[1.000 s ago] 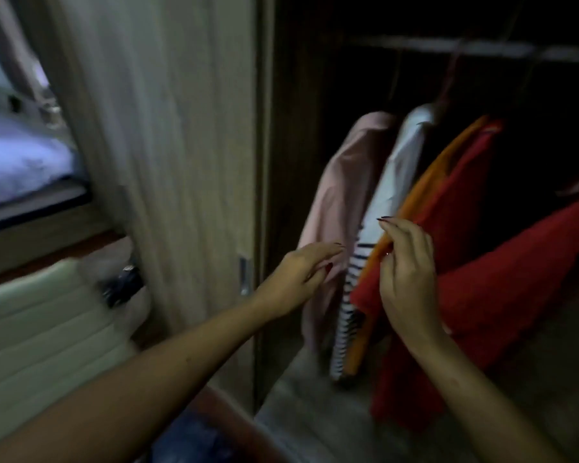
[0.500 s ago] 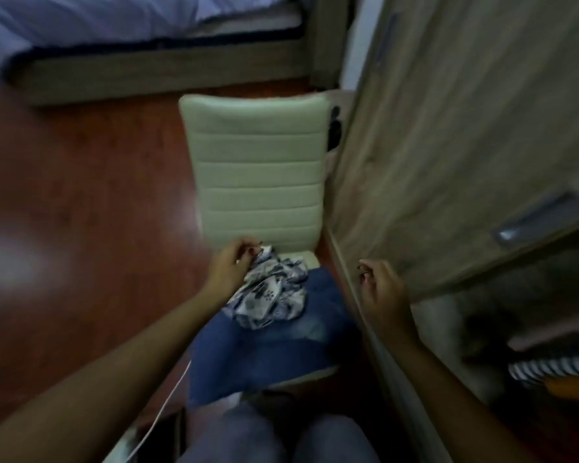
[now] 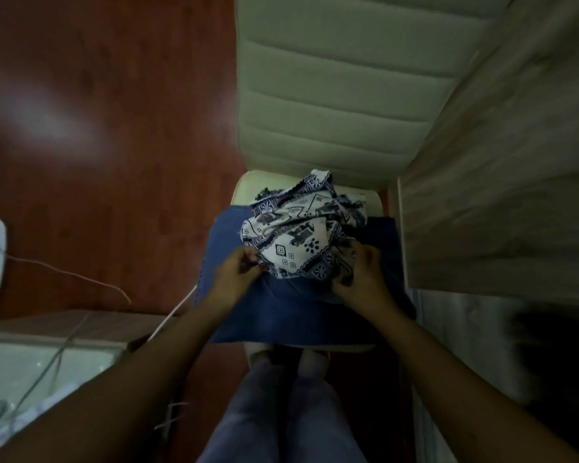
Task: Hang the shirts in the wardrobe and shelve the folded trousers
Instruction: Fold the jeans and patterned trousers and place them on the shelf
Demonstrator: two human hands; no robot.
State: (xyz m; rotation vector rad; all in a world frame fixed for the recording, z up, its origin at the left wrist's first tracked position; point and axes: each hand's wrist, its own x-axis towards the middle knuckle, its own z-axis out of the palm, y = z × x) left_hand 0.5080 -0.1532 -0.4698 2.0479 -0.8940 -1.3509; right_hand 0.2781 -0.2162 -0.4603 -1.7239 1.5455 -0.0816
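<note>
- Crumpled white cotton garment with a dark navy geometric print [image 3: 301,235] sits bunched on top of a flat folded blue denim piece [image 3: 295,312], probably the trousers. Both lie on the seat of a cream padded chair with a ribbed back [image 3: 335,105].
- Left hand [image 3: 236,279] pinches the near-left edge of the printed garment between fingertips and thumb. Right hand [image 3: 358,275] is clenched into its near-right folds.
- Open pale wood-grain wardrobe door [image 3: 502,162] stands just beside the chair, on the right.
- Risk 1: the garment rests directly on the denim. A fast lift may drag the top fold along and undo the folding, or slide the denim off the seat front onto the red-brown wooden floor [image 3: 114,128].
- Risk 2: the cloth is wadded; collar and shoulders cannot be told apart. Lifting by arbitrary edges may leave it inside out or twisted, awkward to put on a hanger.
- Risk 3: the left pinch is shallow; the edge may slip out once the full weight hangs.
- Risk 4: a thin white cable [image 3: 81,279] trails over the floor near the chair's left side; a step back could snag it.
- Risk 5: dim light, fine detail unreliable.
</note>
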